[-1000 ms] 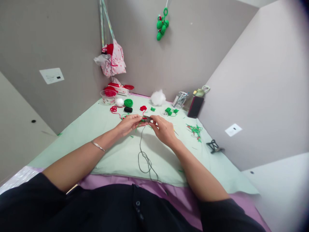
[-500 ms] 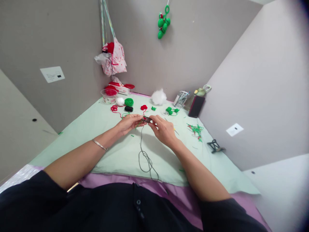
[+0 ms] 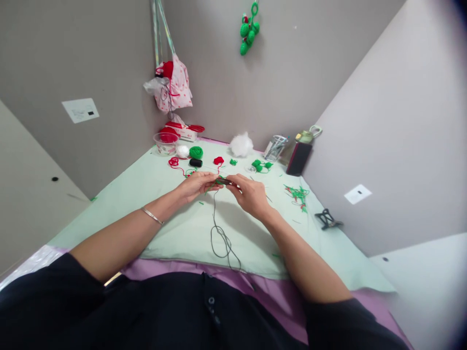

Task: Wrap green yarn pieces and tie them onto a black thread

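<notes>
Both hands meet over the middle of the pale green cloth [image 3: 182, 233]. My left hand [image 3: 199, 185] is closed on a small green yarn piece [image 3: 219, 180], with green strands hanging beside its fingers. From the right, my right hand [image 3: 251, 193] pinches a small dark tool [image 3: 225, 182], whose front end touches the yarn piece; its exact shape is too small to tell. A dark thread [image 3: 214, 214] hangs below the hands and lies in loops on the cloth. Just behind the fingers is a small red yarn bundle [image 3: 218, 160].
At the back stand a clear tub [image 3: 166, 146], green yarn ball [image 3: 196, 152], black spool [image 3: 196, 163], white stuffing [image 3: 241, 145], pen holder [image 3: 275, 148] and dark phone [image 3: 299, 158]. Yarn scraps [image 3: 297, 194] and a black stand [image 3: 328, 219] lie right.
The dark tool has turned slightly between my fingers and looks narrower, and less red shows at the yarn piece. The whole view has shifted a little. Both hands keep their hold.
</notes>
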Demonstrator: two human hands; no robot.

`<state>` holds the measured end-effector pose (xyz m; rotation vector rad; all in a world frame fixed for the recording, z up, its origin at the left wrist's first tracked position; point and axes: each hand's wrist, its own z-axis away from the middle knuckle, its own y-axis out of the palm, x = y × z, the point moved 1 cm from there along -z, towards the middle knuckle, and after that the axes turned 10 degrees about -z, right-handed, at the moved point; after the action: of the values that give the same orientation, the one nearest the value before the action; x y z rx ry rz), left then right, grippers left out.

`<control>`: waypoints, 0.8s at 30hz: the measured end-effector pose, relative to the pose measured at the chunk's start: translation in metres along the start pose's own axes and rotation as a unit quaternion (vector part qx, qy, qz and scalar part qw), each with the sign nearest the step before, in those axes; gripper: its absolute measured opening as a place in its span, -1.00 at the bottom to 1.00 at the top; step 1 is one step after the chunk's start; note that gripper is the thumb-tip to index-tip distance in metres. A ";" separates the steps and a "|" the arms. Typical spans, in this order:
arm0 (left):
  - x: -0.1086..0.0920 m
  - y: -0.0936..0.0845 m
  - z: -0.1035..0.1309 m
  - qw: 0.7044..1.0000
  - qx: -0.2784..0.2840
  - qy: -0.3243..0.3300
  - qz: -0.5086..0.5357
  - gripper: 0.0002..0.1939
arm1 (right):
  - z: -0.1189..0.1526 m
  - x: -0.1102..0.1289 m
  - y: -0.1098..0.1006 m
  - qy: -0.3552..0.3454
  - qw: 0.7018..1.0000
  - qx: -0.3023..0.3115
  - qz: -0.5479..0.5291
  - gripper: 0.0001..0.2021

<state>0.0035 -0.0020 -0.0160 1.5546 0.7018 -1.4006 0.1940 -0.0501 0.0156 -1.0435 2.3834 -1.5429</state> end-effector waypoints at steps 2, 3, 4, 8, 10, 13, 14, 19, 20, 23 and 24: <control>0.001 -0.001 -0.001 1.000 -0.001 0.005 -0.001 -0.86 | 0.000 -0.001 0.001 0.005 1.000 -0.007 -0.023 -0.78; 0.002 -0.002 -0.001 1.000 -0.001 0.009 0.000 -0.86 | 0.000 -0.001 0.001 0.007 0.999 -0.009 -0.032 -0.79; 0.003 -0.002 -0.001 1.000 0.000 0.012 0.001 -0.86 | 0.000 -0.002 0.001 0.007 0.999 -0.010 -0.039 -0.78; 0.006 -0.004 -0.002 1.000 0.011 0.021 0.002 -0.86 | 0.000 0.000 0.001 0.008 0.999 -0.007 -0.046 -0.78; 0.005 -0.003 -0.002 1.000 0.017 0.022 0.000 -0.86 | -0.001 0.000 0.000 0.016 0.998 -0.009 -0.065 -0.79; 0.002 -0.001 -0.001 1.000 0.018 0.018 -0.006 -0.85 | -0.004 -0.007 0.000 0.040 0.987 -0.010 -0.154 -0.76; 0.001 -0.001 -0.001 1.000 0.012 0.016 -0.009 -0.86 | -0.005 -0.012 -0.001 0.051 0.981 -0.015 -0.188 -0.74; -0.002 -0.002 0.000 1.000 -0.022 0.012 -0.005 -0.89 | -0.008 -0.051 -0.004 0.186 0.970 -0.047 -0.152 -0.71; -0.002 -0.002 0.000 1.000 -0.025 0.014 0.001 -0.89 | -0.008 -0.056 -0.004 0.207 0.971 -0.042 -0.111 -0.72; -0.002 -0.001 0.000 0.999 -0.022 0.024 0.016 -0.89 | -0.007 -0.054 -0.002 0.199 0.971 -0.030 -0.125 -0.74; -0.002 -0.001 0.000 0.999 -0.018 0.028 0.020 -0.89 | -0.007 -0.048 -0.001 0.188 0.962 -0.016 -0.198 -0.72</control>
<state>0.0025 -0.0011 -0.0145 1.5770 0.7208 -1.3130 0.2277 -0.0159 0.0072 -1.4163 2.5573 -1.9993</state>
